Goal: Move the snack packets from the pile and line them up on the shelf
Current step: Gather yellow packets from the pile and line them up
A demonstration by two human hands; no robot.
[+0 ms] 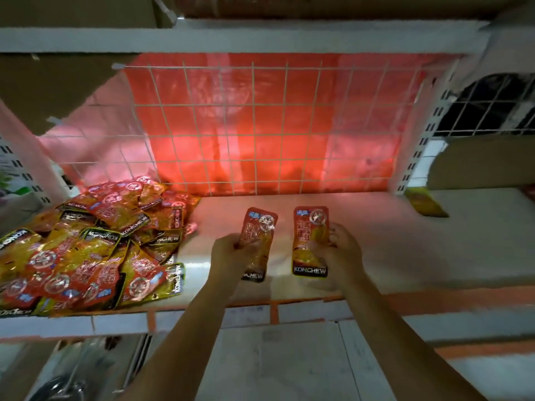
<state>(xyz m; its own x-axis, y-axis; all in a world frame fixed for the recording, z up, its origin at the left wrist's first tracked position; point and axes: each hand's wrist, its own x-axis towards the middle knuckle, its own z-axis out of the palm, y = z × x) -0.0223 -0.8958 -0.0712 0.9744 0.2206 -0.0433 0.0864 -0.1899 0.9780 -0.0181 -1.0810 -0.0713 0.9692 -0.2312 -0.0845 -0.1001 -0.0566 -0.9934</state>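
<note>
- White shelf (376, 241) with a wire-grid back (260, 125) carries the pile of Konchew snack packets (86, 250) at left.
- Your left hand (228, 251) grips one packet (256, 241); your right hand (341, 250) pinches another (309, 241), both mid-shelf.
- Placing step, by my judgement: next, set both down side by side.

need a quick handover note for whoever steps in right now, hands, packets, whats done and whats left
Left hand: grips one packet, tilted, above the shelf.
Right hand: holds a second packet, upright in view, at mid-shelf; cannot tell if it already rests on the shelf.
Pile: many packets heaped at the shelf's left end.
Done: two packets taken out; no released row visible.
Left: set these two side by side, then line up the pile. A yellow packet lies far right.
</note>
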